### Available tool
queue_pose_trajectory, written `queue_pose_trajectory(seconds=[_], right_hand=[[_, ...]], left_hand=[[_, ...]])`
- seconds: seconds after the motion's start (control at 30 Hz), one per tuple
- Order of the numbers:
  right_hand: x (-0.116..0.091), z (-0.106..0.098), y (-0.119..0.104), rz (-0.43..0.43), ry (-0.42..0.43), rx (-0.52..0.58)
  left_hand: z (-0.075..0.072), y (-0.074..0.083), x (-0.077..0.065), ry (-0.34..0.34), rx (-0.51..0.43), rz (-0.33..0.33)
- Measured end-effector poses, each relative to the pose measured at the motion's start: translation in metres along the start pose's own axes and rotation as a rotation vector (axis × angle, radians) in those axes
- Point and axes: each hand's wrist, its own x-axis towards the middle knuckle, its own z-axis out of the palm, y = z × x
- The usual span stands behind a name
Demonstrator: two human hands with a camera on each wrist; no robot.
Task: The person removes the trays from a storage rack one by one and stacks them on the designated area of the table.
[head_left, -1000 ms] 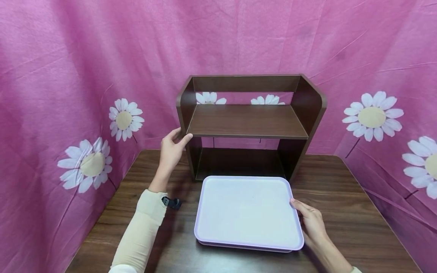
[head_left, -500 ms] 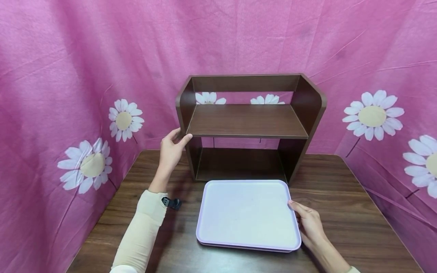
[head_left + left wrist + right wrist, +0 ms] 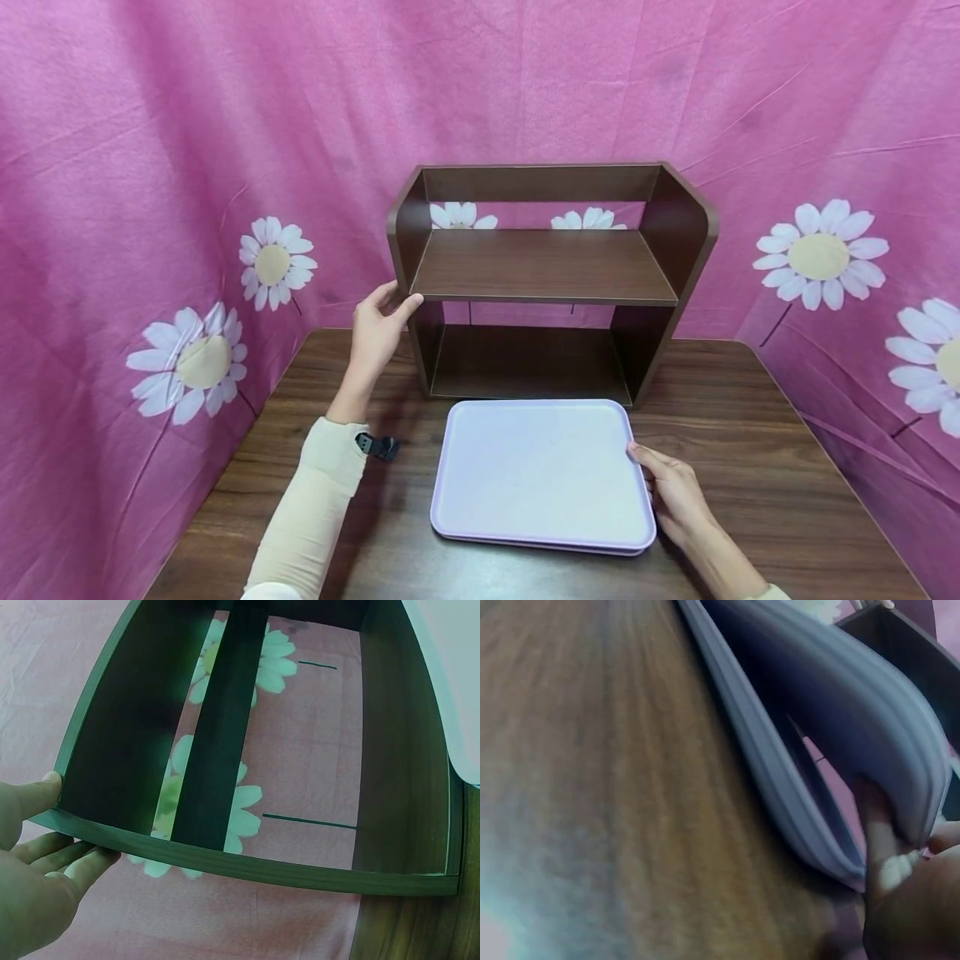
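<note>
A brown two-level wooden shelf (image 3: 543, 267) stands upright at the back of the table. My left hand (image 3: 375, 333) grips the front edge of its left side panel, thumb in front and fingers behind; the left wrist view shows this hold closely. In front of the shelf is a pale lilac tray (image 3: 543, 475), whose right edge my right hand (image 3: 678, 496) pinches. The right wrist view reveals a second tray (image 3: 780, 780) under it, lying on the table. On the held side a gap parts the two rims, so the upper tray is tilted. From above, the lower tray is mostly hidden.
The dark wood-grain table (image 3: 765, 467) extends to both sides of the trays. A pink curtain (image 3: 525, 83) with large white daisies hangs behind and around it. A black strap (image 3: 378, 447) sits at the left sleeve's cuff.
The upper tray has come down and slightly left, more in line with the lower one. My right hand has moved left with it. My left hand and the shelf have stayed put.
</note>
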Motion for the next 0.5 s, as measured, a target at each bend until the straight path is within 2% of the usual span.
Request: queue_pose_trajectory(seconds=[0.1,0.2,0.5], right_hand=[[0.0,-0.001,-0.003,0.035,0.024,-0.123],[0.001,0.0,-0.007,0.021,0.036,-0.268],[0.001,0.0,-0.017,-0.179,0.081,-0.766]], left_hand=[[0.0,0.0,0.0,0.001,0.001,0.0],[0.0,0.0,0.0,0.001,-0.004,0.004],[0.0,0.002,-0.002,0.001,-0.006,0.017]])
